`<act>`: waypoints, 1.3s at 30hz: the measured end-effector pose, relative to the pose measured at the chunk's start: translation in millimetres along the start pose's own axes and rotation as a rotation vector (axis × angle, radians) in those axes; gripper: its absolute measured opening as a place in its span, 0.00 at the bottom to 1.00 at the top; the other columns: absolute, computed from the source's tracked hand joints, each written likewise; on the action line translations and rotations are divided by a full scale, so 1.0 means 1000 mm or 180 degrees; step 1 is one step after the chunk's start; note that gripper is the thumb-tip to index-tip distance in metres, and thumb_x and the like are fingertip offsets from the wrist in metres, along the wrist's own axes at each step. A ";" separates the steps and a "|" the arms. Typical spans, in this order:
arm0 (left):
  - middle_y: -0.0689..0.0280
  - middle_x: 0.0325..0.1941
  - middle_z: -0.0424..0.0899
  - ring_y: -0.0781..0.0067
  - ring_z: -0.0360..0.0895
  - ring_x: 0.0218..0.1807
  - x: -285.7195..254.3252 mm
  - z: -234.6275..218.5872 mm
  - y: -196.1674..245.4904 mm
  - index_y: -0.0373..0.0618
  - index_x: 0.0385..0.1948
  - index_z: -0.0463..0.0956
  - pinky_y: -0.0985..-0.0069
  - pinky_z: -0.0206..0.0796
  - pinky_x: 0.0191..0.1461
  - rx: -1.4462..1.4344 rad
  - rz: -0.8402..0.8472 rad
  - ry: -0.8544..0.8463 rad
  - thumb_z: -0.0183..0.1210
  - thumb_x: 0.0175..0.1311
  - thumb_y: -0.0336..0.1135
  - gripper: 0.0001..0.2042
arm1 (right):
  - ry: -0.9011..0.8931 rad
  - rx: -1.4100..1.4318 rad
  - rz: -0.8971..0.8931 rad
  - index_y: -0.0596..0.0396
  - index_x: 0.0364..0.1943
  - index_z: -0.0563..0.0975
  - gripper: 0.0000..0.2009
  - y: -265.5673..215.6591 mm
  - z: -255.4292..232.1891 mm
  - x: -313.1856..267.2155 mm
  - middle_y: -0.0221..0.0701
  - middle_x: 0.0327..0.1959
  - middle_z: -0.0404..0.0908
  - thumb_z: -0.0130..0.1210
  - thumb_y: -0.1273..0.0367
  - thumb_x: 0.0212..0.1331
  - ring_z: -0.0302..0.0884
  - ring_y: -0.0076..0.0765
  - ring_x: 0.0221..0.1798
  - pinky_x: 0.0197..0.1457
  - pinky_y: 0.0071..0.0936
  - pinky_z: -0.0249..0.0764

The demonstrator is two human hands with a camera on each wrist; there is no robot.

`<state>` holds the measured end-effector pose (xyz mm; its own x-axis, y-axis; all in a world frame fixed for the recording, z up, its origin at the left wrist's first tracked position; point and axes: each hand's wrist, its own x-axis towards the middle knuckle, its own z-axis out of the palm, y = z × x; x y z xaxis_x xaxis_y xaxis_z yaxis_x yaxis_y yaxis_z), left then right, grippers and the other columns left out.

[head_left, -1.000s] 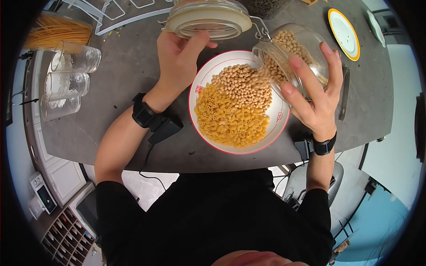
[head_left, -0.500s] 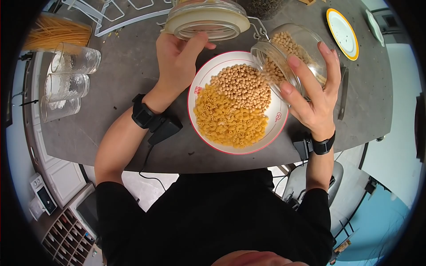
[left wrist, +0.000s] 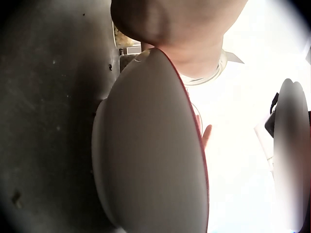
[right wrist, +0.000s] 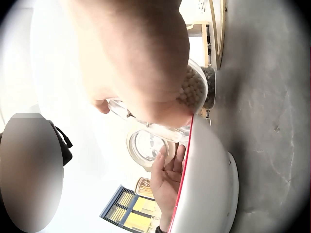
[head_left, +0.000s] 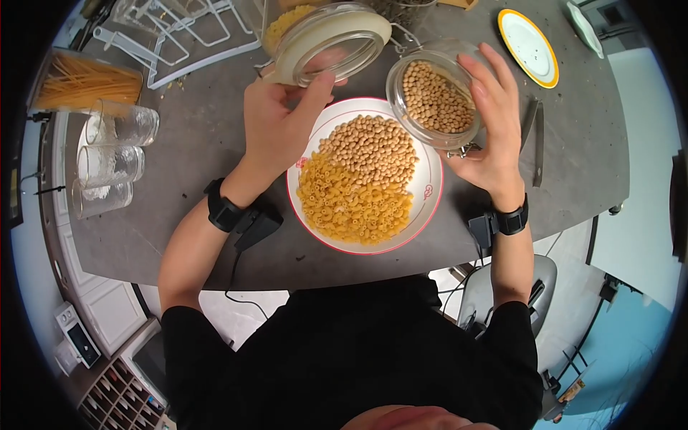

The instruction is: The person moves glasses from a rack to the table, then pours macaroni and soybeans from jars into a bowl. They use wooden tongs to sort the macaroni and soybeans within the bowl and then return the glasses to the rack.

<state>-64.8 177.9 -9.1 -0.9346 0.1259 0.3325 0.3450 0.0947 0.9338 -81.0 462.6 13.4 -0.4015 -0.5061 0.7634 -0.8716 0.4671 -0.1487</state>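
A white bowl with a red rim holds yellow macaroni and a heap of beige round beans. Over its far right rim is a glass clip-top jar, beans still inside, mouth facing the head camera. My right hand grips the jar body from the right, fingers spread over its side. At the far left of the bowl, my left hand holds the jar's glass lid, thumb on its near edge; its other fingers are mostly hidden. In the left wrist view, the bowl's outer wall fills the middle.
Several drinking glasses and a container of spaghetti stand at the left. A white wire rack is at the back left. On the right lie a yellow-rimmed plate and a dark flat utensil.
Beans were streaming from the jar one second ago; the stream has stopped. My right hand has turned the jar mouth up. The head view has shifted, and my left hand keeps holding the lid.
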 end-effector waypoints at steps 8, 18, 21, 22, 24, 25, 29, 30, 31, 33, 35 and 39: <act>0.59 0.50 0.89 0.77 0.87 0.41 0.030 0.001 0.045 0.36 0.54 0.78 0.80 0.78 0.45 -0.0137 -0.0091 0.0182 0.62 0.73 0.30 0.13 | 0.0206 0.0726 0.0599 0.53 0.70 0.68 0.49 0.004 -0.007 -0.002 0.43 0.70 0.74 0.79 0.70 0.34 0.67 0.62 0.74 0.73 0.52 0.68; 0.62 0.42 0.91 0.77 0.87 0.37 0.124 0.050 0.084 0.32 0.49 0.80 0.81 0.74 0.40 0.1160 0.0411 -0.0488 0.66 0.69 0.35 0.15 | 0.0793 0.1077 0.1709 0.55 0.73 0.63 0.51 0.027 -0.014 -0.016 0.42 0.72 0.72 0.81 0.68 0.38 0.71 0.46 0.73 0.75 0.44 0.68; 0.57 0.29 0.87 0.69 0.85 0.31 0.142 0.074 0.093 0.38 0.45 0.83 0.70 0.74 0.38 0.2401 0.0870 -0.0472 0.69 0.62 0.44 0.18 | 0.0668 0.0898 0.2008 0.56 0.75 0.60 0.52 0.035 -0.015 -0.018 0.44 0.74 0.67 0.81 0.70 0.41 0.67 0.45 0.76 0.78 0.47 0.64; 0.57 0.29 0.87 0.69 0.85 0.31 0.148 0.080 0.091 0.38 0.45 0.83 0.70 0.74 0.38 0.2392 0.0899 -0.0475 0.69 0.62 0.44 0.18 | 0.0683 0.0874 0.1999 0.56 0.75 0.60 0.52 0.038 -0.015 -0.019 0.44 0.74 0.67 0.81 0.70 0.41 0.67 0.45 0.76 0.78 0.47 0.64; 0.55 0.27 0.86 0.59 0.85 0.30 0.158 0.089 0.082 0.39 0.44 0.83 0.66 0.74 0.36 0.2756 0.1200 -0.0459 0.68 0.62 0.46 0.19 | 0.0842 0.0609 0.2102 0.57 0.72 0.64 0.50 0.044 -0.015 -0.019 0.44 0.70 0.74 0.80 0.66 0.40 0.74 0.46 0.70 0.71 0.40 0.72; 0.55 0.27 0.86 0.59 0.85 0.30 0.161 0.094 0.080 0.39 0.44 0.83 0.66 0.74 0.36 0.2754 0.1230 -0.0474 0.68 0.62 0.46 0.19 | 0.0869 0.0590 0.2103 0.57 0.72 0.64 0.50 0.046 -0.015 -0.020 0.44 0.70 0.74 0.80 0.66 0.40 0.74 0.46 0.70 0.71 0.40 0.72; 0.53 0.26 0.86 0.49 0.85 0.31 0.171 0.116 0.070 0.41 0.44 0.82 0.59 0.76 0.37 0.3086 0.1439 -0.0498 0.67 0.62 0.48 0.19 | 0.0756 0.0341 0.2360 0.57 0.72 0.64 0.50 0.053 -0.019 -0.022 0.45 0.70 0.73 0.80 0.64 0.41 0.73 0.51 0.70 0.70 0.41 0.73; 0.52 0.27 0.86 0.48 0.86 0.32 0.172 0.119 0.067 0.41 0.44 0.82 0.57 0.76 0.37 0.3162 0.1431 -0.0540 0.66 0.62 0.48 0.19 | 0.0707 0.0293 0.2431 0.57 0.72 0.64 0.50 0.053 -0.019 -0.022 0.46 0.70 0.72 0.80 0.64 0.41 0.73 0.52 0.70 0.70 0.42 0.73; 0.52 0.27 0.86 0.48 0.86 0.32 0.173 0.121 0.066 0.41 0.44 0.82 0.57 0.76 0.37 0.3164 0.1445 -0.0548 0.66 0.62 0.48 0.19 | 0.0613 0.0138 0.2465 0.58 0.72 0.63 0.50 0.053 -0.020 -0.022 0.46 0.70 0.71 0.80 0.64 0.41 0.72 0.53 0.70 0.69 0.43 0.74; 0.51 0.27 0.86 0.47 0.86 0.33 0.174 0.126 0.063 0.42 0.45 0.82 0.56 0.77 0.39 0.3291 0.1409 -0.0594 0.66 0.63 0.48 0.19 | 0.0627 0.0090 0.2504 0.57 0.72 0.63 0.50 0.055 -0.020 -0.021 0.47 0.69 0.73 0.80 0.63 0.43 0.75 0.52 0.69 0.69 0.42 0.73; 0.52 0.27 0.87 0.47 0.86 0.33 0.177 0.129 0.058 0.42 0.46 0.81 0.56 0.77 0.39 0.3283 0.1439 -0.0591 0.66 0.63 0.48 0.19 | 0.0635 0.0043 0.2551 0.57 0.73 0.62 0.49 0.056 -0.019 -0.021 0.48 0.67 0.76 0.80 0.63 0.45 0.77 0.51 0.67 0.70 0.41 0.73; 0.51 0.31 0.88 0.47 0.86 0.35 0.188 0.134 0.053 0.42 0.47 0.82 0.57 0.77 0.42 0.3309 0.1388 -0.0578 0.65 0.64 0.48 0.19 | 0.0421 -0.0337 0.2583 0.61 0.72 0.62 0.49 0.057 -0.019 -0.023 0.51 0.64 0.77 0.76 0.54 0.49 0.80 0.56 0.62 0.63 0.45 0.77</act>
<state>-210.5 338.9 85.6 -0.7208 0.4815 0.4987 0.6203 0.7691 0.1540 -115.9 514.3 -0.4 -0.8520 0.1041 0.5131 -0.2916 0.7196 -0.6302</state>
